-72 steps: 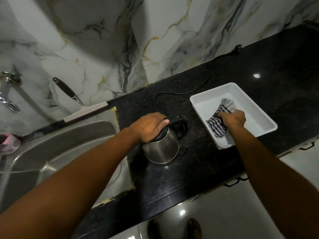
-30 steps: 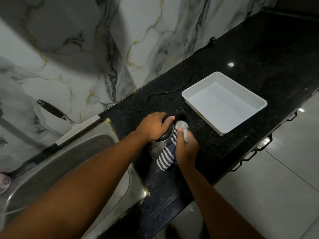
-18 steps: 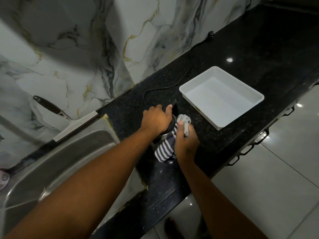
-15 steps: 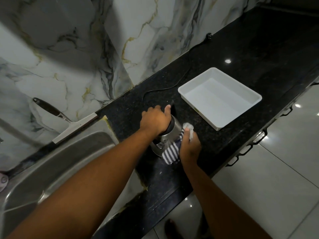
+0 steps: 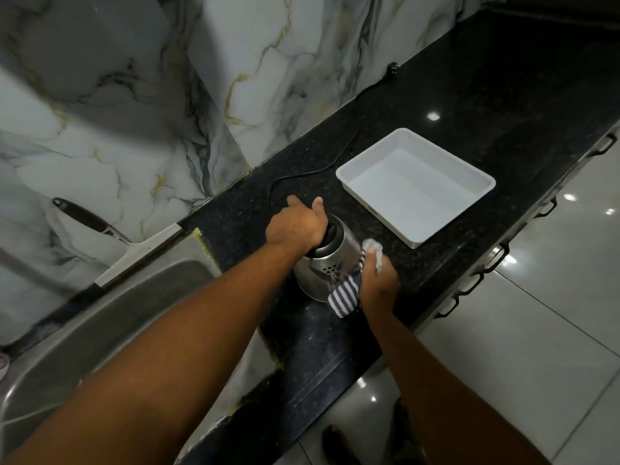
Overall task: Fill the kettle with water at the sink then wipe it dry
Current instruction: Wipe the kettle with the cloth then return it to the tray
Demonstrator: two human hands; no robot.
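A steel kettle (image 5: 322,268) with a black lid stands on the black granite counter (image 5: 469,105), just right of the steel sink (image 5: 110,317). My left hand (image 5: 297,228) is closed over the kettle's top and handle, which it hides. My right hand (image 5: 377,280) holds a striped blue-and-white cloth (image 5: 345,293) pressed against the kettle's right side, near the spout strainer.
A white plastic tray (image 5: 416,187) sits to the right of the kettle. A black power cord (image 5: 335,162) runs along the counter to the marble wall. A squeegee (image 5: 134,250) leans at the sink's back edge. The counter's front edge drops to a tiled floor.
My right hand took the cloth from the tray to the kettle and has slid it down and around the kettle's right side. The kettle has turned under my left hand, showing its spout.
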